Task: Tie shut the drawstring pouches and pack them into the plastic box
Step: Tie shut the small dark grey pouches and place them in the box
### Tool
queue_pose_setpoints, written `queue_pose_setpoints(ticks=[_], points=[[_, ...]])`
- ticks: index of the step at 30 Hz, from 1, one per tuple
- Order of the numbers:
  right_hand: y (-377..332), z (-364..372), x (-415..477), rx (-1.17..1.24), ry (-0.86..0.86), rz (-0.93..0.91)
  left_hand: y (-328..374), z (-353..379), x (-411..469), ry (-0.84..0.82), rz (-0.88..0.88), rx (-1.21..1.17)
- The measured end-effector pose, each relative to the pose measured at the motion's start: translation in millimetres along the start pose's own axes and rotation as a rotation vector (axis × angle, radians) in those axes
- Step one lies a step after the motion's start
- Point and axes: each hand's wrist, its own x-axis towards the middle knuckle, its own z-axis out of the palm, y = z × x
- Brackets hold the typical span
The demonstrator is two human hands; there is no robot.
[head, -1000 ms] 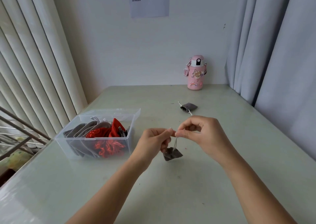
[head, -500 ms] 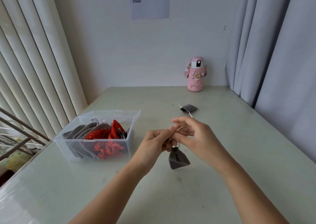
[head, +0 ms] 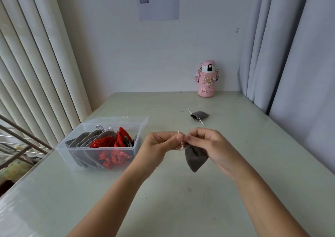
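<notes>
Head view: left hand (head: 159, 146) and right hand (head: 208, 144) raised over the table (head: 181, 206), fingertips nearly meeting. Both clenched in pinches on the pale drawstring (head: 180, 140) of a grey pouch (head: 195, 158). Left thumb and forefinger nipping a cord end that pokes up above them. Right fingers curled round the gathered neck, cord loop visible between the two hands. Pouch body hanging below the right hand, clear of the tabletop, neck cinched. Whether a knot exists: cannot tell, too small. Clear plastic box (head: 143, 126) to the left of the hands, lidless, on the table. Inside it grey pouches (head: 85, 140) stacked on edge at the left, red pouches (head: 112, 146) at the right. Second grey pouch (head: 199, 115) lying flat farther back on the table, apart from hands and box, cords trailing out. Pink bottle (head: 207, 79) upright at the far edge against the wall. Sheet with QR code (head: 158, 1) on the wall above.
</notes>
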Motion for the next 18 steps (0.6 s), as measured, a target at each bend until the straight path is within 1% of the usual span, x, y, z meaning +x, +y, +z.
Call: queue_pose_setpoints(ticks=[3,6,9,11,13,16,18], points=[[-1.6,-0.9,-0.3,0.1,-0.012,0.007,2.1,0.3,-1.4,0.073,0.09,0.133],[-0.6,2.5,1.8,0.162,-0.01,-0.003,3.2,2.2,-3.8,0.204,0.16,0.335],[1.6,5.1,3.9,0.234,0.01,-0.041,4.4,4.1,-6.0,0.299,0.228,0.435],[4.3,4.0,3.9,0.226,0.031,-0.082,4.0,5.3,-7.1,0.313,0.277,0.489],[5.3,2.7,2.8,0.204,0.017,-0.104,2.8,5.4,-7.9,0.319,0.307,0.516],[3.7,3.2,1.4,0.211,-0.023,-0.09,2.3,4.0,-8.0,0.31,0.366,0.54],[3.9,3.8,2.0,0.264,-0.064,-0.059,1.3,2.9,-7.2,0.306,0.4,0.559]])
